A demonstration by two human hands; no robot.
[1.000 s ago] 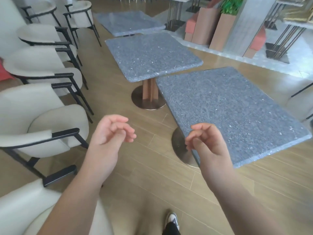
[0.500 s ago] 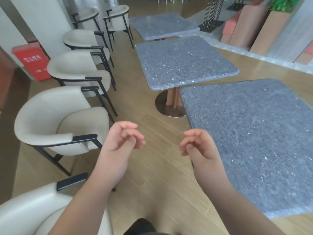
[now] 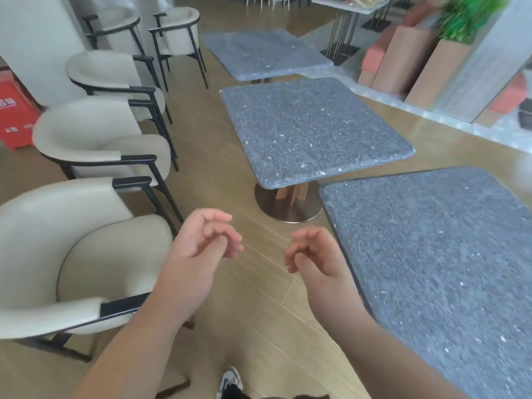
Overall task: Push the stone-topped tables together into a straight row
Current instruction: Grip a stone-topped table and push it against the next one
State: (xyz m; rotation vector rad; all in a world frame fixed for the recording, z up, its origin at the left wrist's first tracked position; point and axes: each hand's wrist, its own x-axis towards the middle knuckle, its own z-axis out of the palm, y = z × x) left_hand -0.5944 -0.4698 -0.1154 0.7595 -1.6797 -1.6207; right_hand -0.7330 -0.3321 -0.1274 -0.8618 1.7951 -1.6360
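Three grey stone-topped tables stand in a line running away from me. The nearest table (image 3: 437,269) fills the right side, skewed and offset to the right of the middle table (image 3: 308,131). The far table (image 3: 262,53) stands close behind the middle one. My left hand (image 3: 201,243) hangs over the wooden floor with loosely curled fingers and holds nothing. My right hand (image 3: 313,251) hovers just left of the nearest table's left edge, fingers loosely curled, touching nothing.
A row of cream armchairs with black frames (image 3: 95,145) lines the left side, the closest one (image 3: 72,263) beside my left arm. A red box (image 3: 14,116) sits at the far left. Planter boxes with a green plant (image 3: 431,56) stand at the back right. My shoe (image 3: 230,381) shows below.
My view has moved forward and turned left along the tables. The nearest table now lies further right and closer. Both hands stay raised, loosely curled and free of anything.
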